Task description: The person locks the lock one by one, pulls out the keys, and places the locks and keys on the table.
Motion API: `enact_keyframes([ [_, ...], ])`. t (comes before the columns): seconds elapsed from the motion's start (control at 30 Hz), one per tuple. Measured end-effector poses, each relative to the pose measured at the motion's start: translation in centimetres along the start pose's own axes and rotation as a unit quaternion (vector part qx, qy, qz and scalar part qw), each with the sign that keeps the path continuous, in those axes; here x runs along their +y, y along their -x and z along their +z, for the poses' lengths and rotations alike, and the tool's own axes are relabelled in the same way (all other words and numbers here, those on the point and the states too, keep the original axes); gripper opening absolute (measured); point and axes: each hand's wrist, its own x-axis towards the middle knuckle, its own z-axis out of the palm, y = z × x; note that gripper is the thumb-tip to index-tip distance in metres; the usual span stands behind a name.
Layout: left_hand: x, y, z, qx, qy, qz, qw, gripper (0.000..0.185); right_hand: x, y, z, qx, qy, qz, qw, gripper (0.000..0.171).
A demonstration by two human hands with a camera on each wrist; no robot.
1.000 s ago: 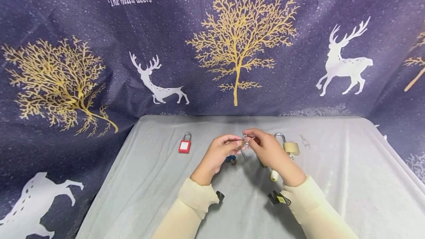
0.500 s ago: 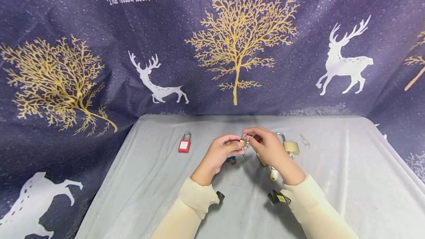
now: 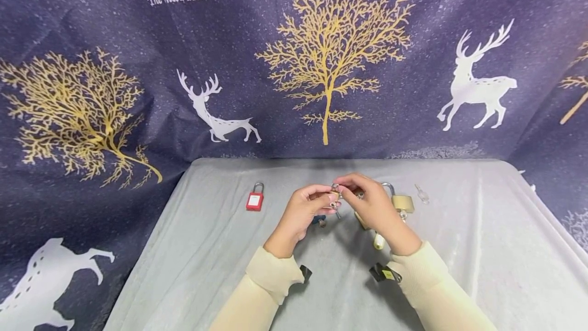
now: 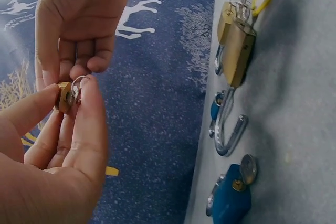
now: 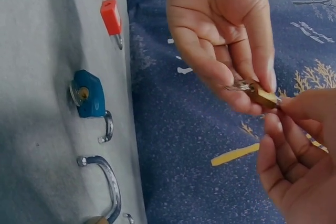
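The small brass padlock (image 3: pixel 335 195) is held above the grey surface (image 3: pixel 216 259), between the two hands and near the blue padlock (image 3: pixel 319 220). Its body is a compact, gold-coloured block with flat sides. In the left wrist view, a thin metal ring (image 4: pixel 80 81) and bright metal parts gather at its end face; in the head view, a slender metal key (image 3: pixel 338 214) hangs below the body.

Left hand (image 3: pixel 299 214): thumb and fingers pinch the body from opposite sides. Right hand (image 3: pixel 369 202): thumb and fingertips pinch the shackle end. The hands nearly meet at the padlock.

Visibility notes:
- The shackle of the held padlock is mostly covered by the right fingertips; whether it is latched cannot be determined.
- Whether a key sits in the keyway cannot be determined, as the ring and metal parts overlap the end face.
- In the head view, the left hand covers part of the blue padlock, and the right hand covers most of a second brass padlock (image 3: pixel 361 220).
- In the left wrist view, the lower edge cuts off the blue padlock.
- In the right wrist view, a brass body at the lower edge is cut off, leaving mainly its curved steel shackle (image 5: pixel 111 182).
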Motion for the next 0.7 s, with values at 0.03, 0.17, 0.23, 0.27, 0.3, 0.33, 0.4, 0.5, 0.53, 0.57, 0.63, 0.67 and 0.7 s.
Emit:
enact_keyframes([
  [0.03, 0.1, 0.1, 0.0, 0.003, -0.002, 0.001, 1.0000, 0.029, 0.0, 0.0, 0.0, 0.006, 0.000, -0.005, 1.000, 0.017],
  [0.17, 0.5, 0.2, 0.2, 0.007, -0.004, 0.013, 0.9999, 0.029, 0.1, 0.1, 0.3, 0.035, -0.010, -0.019, 0.999, 0.015],
  [0.23, 0.6, 0.3, 0.3, 0.006, -0.002, 0.018, 0.9998, 0.029, 0.1, 0.1, 0.6, 0.049, -0.017, -0.018, 0.998, 0.015],
  [0.27, 0.7, 0.4, 0.3, 0.005, 0.000, 0.020, 0.9998, 0.029, 0.1, 0.1, 0.7, 0.055, -0.024, -0.017, 0.998, 0.015],
  [0.3, 0.7, 0.4, 0.4, 0.004, 0.002, 0.022, 0.9998, 0.028, 0.0, 0.1, 0.8, 0.059, -0.029, -0.013, 0.998, 0.015],
  [0.33, 0.7, 0.5, 0.4, 0.004, 0.003, 0.023, 0.9997, 0.028, 0.0, 0.2, 0.9, 0.063, -0.036, -0.009, 0.997, 0.015],
  [0.4, 0.8, 0.5, 0.5, 0.007, 0.007, 0.023, 0.9997, 0.028, -0.1, 0.2, 1.0, 0.067, -0.057, -0.001, 0.996, 0.015],
  [0.5, 0.9, 0.6, 0.6, 0.015, 0.009, 0.019, 0.9997, 0.029, -0.1, 0.2, 1.3, 0.073, -0.093, 0.011, 0.993, 0.014],
  [0.53, 0.9, 0.6, 0.6, 0.018, 0.012, 0.018, 0.9996, 0.029, -0.1, 0.2, 1.3, 0.076, -0.108, 0.012, 0.991, 0.014],
  [0.57, 0.9, 0.7, 0.7, 0.021, 0.015, 0.017, 0.9995, 0.029, 0.0, 0.2, 1.5, 0.079, -0.123, 0.014, 0.989, 0.014],
  [0.63, 0.9, 0.6, 0.7, 0.028, 0.019, 0.017, 0.9993, 0.029, 0.1, 0.2, 1.7, 0.084, -0.149, 0.019, 0.985, 0.014],
  [0.67, 1.0, 0.7, 0.8, 0.030, 0.022, 0.017, 0.9992, 0.029, 0.2, 0.2, 1.8, 0.086, -0.162, 0.020, 0.983, 0.014],
  [0.7, 1.0, 0.7, 0.8, 0.031, 0.025, 0.019, 0.9990, 0.029, 0.3, 0.2, 1.9, 0.087, -0.174, 0.021, 0.981, 0.014],
])
